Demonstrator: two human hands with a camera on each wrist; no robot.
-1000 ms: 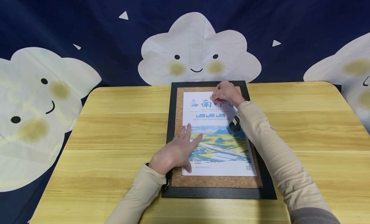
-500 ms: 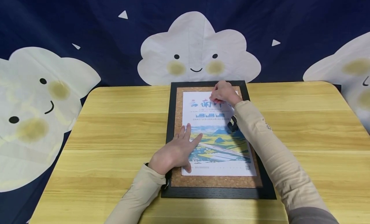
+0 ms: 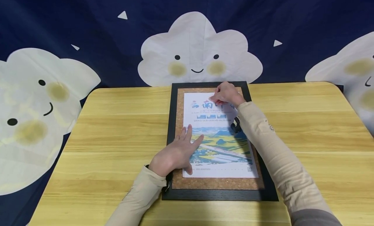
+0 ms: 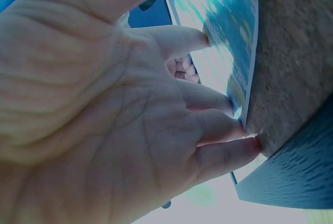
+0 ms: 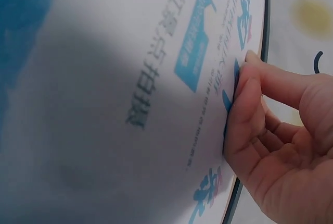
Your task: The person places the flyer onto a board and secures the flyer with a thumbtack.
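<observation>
Left hand [image 3: 175, 154] spread flat pins the poster [image 3: 219, 138] on the cork board [image 3: 217, 184] mid-desk toward the far edge, right hand [image 3: 226, 94] curled, fingertips pressing its top edge; whether anything fastens it, I cannot tell.

A black-framed cork board [image 3: 217, 184] is laid flat on the yellow wooden bench [image 3: 117, 128], with a printed poster [image 3: 222, 148] spread over the cork. The left hand [image 3: 175, 153] is pressed flat on the poster's left edge, fingers straight and slightly spread. The right hand [image 3: 226, 93] is set at the poster's top, near the right corner, its fingers curled and pinched down against the paper; what is pinched cannot be made out. Behind the bench, a dark blue backdrop [image 3: 87, 25] printed with smiling white clouds is hung.
</observation>
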